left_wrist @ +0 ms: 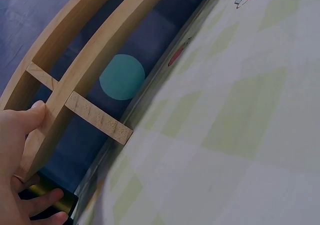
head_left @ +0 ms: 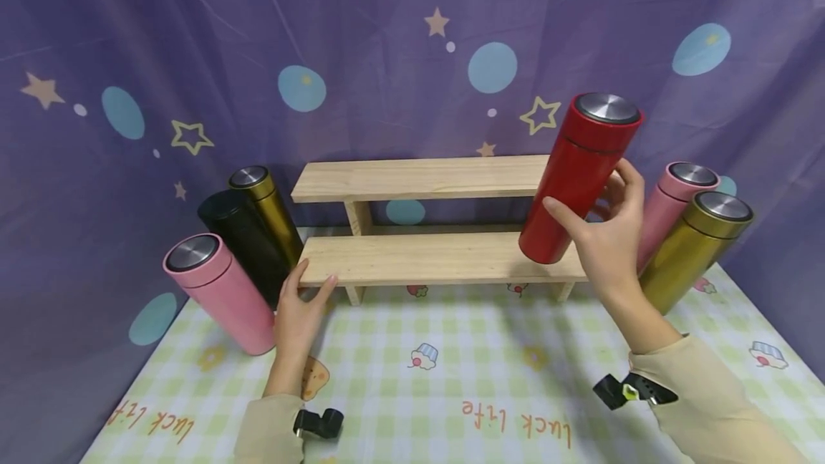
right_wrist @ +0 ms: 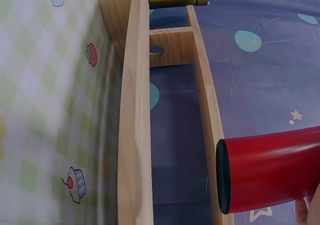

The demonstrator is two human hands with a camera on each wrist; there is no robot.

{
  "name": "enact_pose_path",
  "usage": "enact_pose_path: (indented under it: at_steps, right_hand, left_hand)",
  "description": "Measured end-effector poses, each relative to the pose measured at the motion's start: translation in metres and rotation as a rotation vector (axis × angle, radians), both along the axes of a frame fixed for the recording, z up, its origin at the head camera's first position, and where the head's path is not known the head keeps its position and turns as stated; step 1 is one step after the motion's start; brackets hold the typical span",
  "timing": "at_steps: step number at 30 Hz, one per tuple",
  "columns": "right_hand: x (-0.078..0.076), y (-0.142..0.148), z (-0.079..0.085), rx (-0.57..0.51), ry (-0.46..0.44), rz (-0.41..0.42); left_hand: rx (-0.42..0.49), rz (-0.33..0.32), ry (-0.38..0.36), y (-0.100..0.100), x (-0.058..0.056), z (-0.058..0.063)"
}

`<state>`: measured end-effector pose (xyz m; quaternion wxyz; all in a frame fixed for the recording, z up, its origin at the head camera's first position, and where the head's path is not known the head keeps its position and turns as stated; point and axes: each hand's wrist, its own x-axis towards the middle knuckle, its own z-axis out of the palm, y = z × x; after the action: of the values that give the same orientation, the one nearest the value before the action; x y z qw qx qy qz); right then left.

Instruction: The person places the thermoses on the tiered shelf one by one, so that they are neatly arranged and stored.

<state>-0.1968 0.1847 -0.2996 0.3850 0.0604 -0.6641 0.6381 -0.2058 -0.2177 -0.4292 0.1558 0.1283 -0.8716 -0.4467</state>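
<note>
At 6 o'clock in the head view, nearest the person, lies a green-and-white checked cloth (head_left: 387, 392). Between 7 and 8 o'clock the left hand (head_left: 298, 317) pinches the front left corner of a wooden lower board (head_left: 412, 258), its thumb on the front edge. Just past 3 o'clock the right hand (head_left: 609, 242) is clamped round a red bottle (head_left: 567, 177), thumb on the near side, fingers behind.

The red bottle lies toward 10 o'clock from that hand, its long axis running from the base at 7 to the steel lid (head_left: 607, 107) at 1. The right hand is the nearer one; the left is well apart from it. The base shows in front of the lower board's right part; in the right wrist view it overlaps the upper board (head_left: 412, 179), and whether they touch I cannot tell. From the right hand, the upper board lies toward 10 o'clock, the lower toward 9.

Farther out, near 4 o'clock, a gold bottle (head_left: 692, 253) stands before a pink bottle (head_left: 664, 210). Around 9 o'clock stand another pink one, a black bottle (head_left: 241, 231) and another gold one. A purple curtain (head_left: 374, 6) hangs behind, at 12.
</note>
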Motion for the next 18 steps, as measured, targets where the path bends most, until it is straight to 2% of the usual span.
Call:
enact_pose_path:
  at_steps: [7, 18]
  right_hand:
    - [-0.011, 0.002, 0.011, 0.046, -0.018, -0.003]
    - [-0.033, 0.006, 0.032, 0.089, 0.009, -0.005]
  left_hand:
    - [0.006, -0.001, -0.001, 0.000, -0.001, 0.000]
    - [-0.003, 0.000, 0.002, -0.001, 0.000, 0.000]
